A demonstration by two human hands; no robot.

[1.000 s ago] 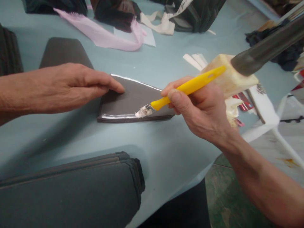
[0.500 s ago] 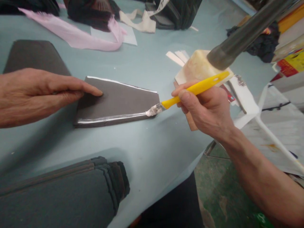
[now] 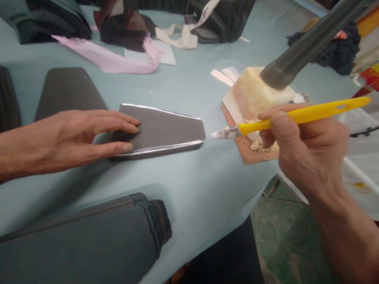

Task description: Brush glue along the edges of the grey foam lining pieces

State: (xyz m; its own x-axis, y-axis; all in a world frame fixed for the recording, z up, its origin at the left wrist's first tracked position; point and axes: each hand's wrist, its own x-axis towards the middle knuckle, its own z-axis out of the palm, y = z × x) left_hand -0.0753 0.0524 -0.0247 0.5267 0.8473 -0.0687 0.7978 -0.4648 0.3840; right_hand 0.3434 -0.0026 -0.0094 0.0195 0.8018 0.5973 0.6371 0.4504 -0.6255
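A stack of dark grey tapered panels (image 3: 168,126) lies on the table, with white glue-like lines along its two long edges. My left hand (image 3: 97,132) rests on the wide end of the stack, thumb and fingers apart. In my right hand (image 3: 304,142) is a yellow-handled brush (image 3: 304,114), pinched between thumb and fingers. Its white-coated bristles point left, a little clear of the stack's narrow end. Behind my right hand stands a yellowish block-shaped container (image 3: 251,88) on a brown board (image 3: 245,154), a dark tube reaching into its top.
The dark tube (image 3: 310,47) slants in from the upper right. A pile of dark cloth pieces (image 3: 83,240) lies in front; another grey panel (image 3: 71,90) is behind my left hand. Pink fabric (image 3: 112,63) and black pieces (image 3: 225,19) sit at the back. The table edge (image 3: 219,236) runs nearby.
The brush has left the stack's lower edge and moved right with my right hand. My left hand has gone from pointing fingers to thumb and fingers spread on the stack. The view has shifted slightly.
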